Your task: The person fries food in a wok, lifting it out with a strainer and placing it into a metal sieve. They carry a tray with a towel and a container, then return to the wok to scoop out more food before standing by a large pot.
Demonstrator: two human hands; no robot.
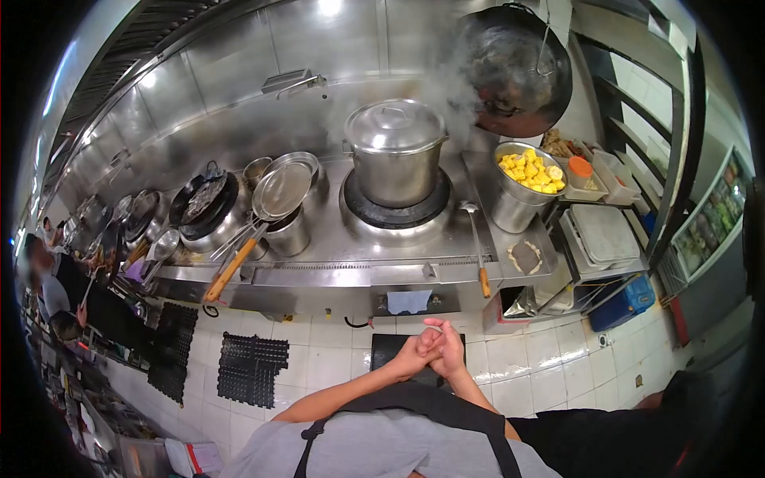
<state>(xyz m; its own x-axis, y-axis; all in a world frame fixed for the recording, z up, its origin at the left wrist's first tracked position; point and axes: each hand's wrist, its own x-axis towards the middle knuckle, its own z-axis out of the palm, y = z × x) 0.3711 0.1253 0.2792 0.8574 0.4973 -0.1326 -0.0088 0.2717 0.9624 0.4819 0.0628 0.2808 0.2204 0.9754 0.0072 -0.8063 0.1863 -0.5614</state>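
Note:
My left hand (413, 355) and my right hand (449, 349) are clasped together in front of my apron (414, 396). Their fingers are closed against each other, and no object shows between them. Beyond them is the stove's front edge, where a small light cloth (409, 302) hangs. A large lidded steel stockpot (396, 163) sits on the black burner ring (398, 211), with steam around it. To its right lies a ladle (478, 247) with a wooden handle end. Yellow corn pieces (529, 170) fill a steel pot (515, 209) on the right.
Strainers (283, 191) rest over a pot on the left, beside a wok (205, 199). A big blackened wok (522, 72) hangs against the wall. Black mats (249, 369) lie on the tiled floor. Another person (103, 307) works at far left. A blue container (623, 303) stands low at right.

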